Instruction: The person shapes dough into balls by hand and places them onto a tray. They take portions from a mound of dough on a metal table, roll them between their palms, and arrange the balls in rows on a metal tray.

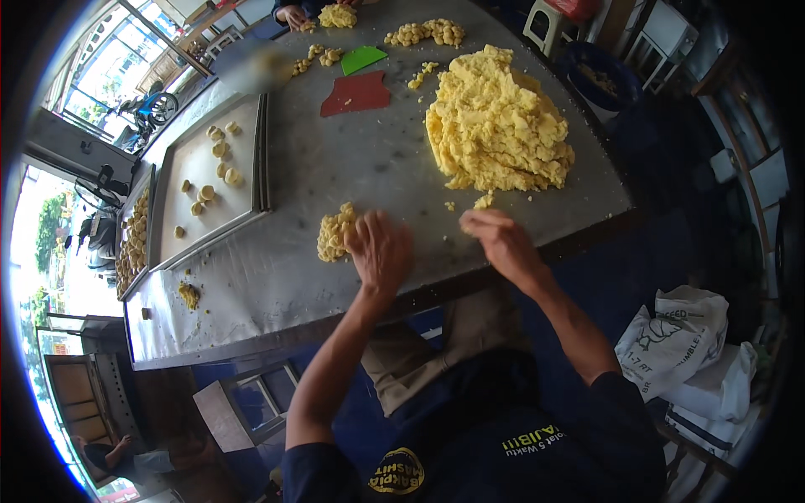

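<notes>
My left hand (381,251) is at the near edge of the metal table, its fingers curled against the right side of a small heap of yellow dough balls (334,231). Whatever it may hold is hidden. To its right, the fingertips of my right hand (507,246) are pressed together low over the table; motion smears them, and what they hold does not show. Just beyond them lies a yellow dough crumb (484,201). A large mound of crumbly yellow dough (501,121) rises behind my right hand.
A red scraper (355,94) and a green scraper (363,58) lie farther back. Left of them is a tray (178,151) with several dough pieces; a fuller tray (134,239) sits beyond it. Across the table, another person's hand (293,16) is near more dough. White sacks (677,344) stand at right.
</notes>
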Motion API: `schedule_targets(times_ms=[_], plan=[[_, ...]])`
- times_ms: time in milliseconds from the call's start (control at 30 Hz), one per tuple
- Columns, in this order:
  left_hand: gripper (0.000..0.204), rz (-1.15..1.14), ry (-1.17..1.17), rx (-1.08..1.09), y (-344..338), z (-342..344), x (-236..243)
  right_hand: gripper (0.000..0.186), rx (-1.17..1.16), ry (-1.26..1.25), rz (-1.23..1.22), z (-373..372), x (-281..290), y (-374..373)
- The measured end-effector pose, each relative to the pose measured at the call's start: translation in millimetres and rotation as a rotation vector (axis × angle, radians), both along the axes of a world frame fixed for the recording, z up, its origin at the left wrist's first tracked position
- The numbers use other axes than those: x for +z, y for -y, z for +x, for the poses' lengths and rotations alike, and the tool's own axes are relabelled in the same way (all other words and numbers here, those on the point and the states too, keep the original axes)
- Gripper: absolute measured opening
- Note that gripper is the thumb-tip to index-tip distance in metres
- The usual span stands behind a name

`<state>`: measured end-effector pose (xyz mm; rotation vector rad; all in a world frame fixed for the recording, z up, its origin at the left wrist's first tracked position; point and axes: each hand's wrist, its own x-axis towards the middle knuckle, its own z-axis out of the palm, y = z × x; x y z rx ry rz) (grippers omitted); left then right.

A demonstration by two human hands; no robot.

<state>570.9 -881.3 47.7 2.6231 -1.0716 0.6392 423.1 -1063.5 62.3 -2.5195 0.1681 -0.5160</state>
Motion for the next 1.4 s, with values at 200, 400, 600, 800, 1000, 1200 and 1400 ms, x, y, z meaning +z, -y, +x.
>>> schedule_targets(times_ms=[200,400,600,800,1000,1200,1400], plan=[[0.029,0.070,-0.234,0.087,-35,-35,-7,0.022,0.194,-0.073,-0.105,36,8,-22],[0.018,-0.214,-0.477,0.163,-26,-39,-7,0.017,0.017,0.016,-0.093,68,-3,16],[0.016,-0.410,-0.481,0.007,-32,-35,-2,0.040,0.205,-0.047,-0.288,20,-13,-26],[0.032,-0.738,-0.854,0.021,-8,-48,5,0.040,0.018,0.116,0.367,10,4,-40],[0.035,-0.974,-1.228,-0.118,8,-60,-1,0.034,-0.085,0.201,0.350,23,3,-61],[0.015,-0.540,-1.041,-0.071,-5,-36,12,0.031,0.076,0.157,0.296,22,30,-54],[0.024,-0.505,-0.842,-0.080,-4,-41,-2,0.029,-0.030,0.016,0.684,21,26,-71]])
